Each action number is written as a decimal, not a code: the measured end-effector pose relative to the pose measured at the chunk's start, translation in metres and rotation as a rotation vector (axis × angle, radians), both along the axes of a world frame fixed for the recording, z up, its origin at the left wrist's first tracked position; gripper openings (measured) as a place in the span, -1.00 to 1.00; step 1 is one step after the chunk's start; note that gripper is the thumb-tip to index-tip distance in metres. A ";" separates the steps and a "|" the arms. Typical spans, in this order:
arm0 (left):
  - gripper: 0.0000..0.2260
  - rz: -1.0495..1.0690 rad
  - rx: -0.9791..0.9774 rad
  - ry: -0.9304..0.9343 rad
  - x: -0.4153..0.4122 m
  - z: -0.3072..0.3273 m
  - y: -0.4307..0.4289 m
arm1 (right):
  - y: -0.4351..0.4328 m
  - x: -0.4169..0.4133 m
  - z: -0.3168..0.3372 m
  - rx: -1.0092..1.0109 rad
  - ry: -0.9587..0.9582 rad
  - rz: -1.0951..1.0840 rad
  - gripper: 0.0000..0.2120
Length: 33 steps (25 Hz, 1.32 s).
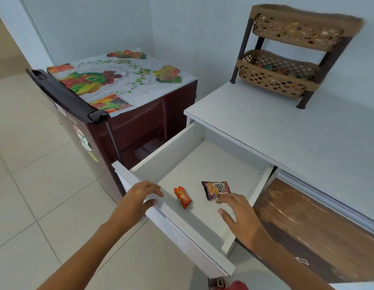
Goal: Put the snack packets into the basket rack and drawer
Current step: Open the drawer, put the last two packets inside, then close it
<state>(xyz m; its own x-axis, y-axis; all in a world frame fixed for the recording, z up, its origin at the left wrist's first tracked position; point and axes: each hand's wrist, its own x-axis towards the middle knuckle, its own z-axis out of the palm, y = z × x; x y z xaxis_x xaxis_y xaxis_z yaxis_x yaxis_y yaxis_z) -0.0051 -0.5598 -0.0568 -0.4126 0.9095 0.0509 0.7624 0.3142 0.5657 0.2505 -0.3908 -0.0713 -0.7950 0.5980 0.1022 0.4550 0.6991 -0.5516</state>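
The white bench (286, 130) is bare but for the brown basket rack (290, 53), which stands at the back near the wall. Both of the rack's baskets seem to have small packets in them already, though they are too blurry to count. So that part of the job looks done, or close to it.

Under the bench, the white drawer (203, 168) is pulled wide open. Two snack packets lie flat on its floor near the front, a little apart: a purple peanut packet (215, 189) and a smaller orange packet (182, 197).

The left hand (140, 195) rests on the drawer's front edge, its fingers curled over the edge. The right hand (237, 214) hangs just beside the peanut packet, fingers spread and holding nothing. No more packets show outside, so shutting the drawer may be all that is left.
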 end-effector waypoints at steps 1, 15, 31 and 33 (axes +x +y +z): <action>-0.81 -0.020 -0.003 -0.027 -0.004 -0.002 -0.003 | -0.014 -0.003 -0.002 -0.014 0.012 -0.015 -0.80; -0.80 -0.023 0.042 -0.203 -0.006 -0.023 0.013 | -0.109 -0.030 -0.023 -0.036 0.015 -0.129 -0.76; -0.83 -0.036 0.060 -0.239 -0.006 -0.025 0.135 | 0.013 -0.030 -0.042 0.204 0.006 -0.154 -0.74; -0.82 -0.042 0.057 -0.245 -0.006 -0.023 0.157 | 0.035 -0.029 -0.042 0.203 -0.013 -0.156 -0.74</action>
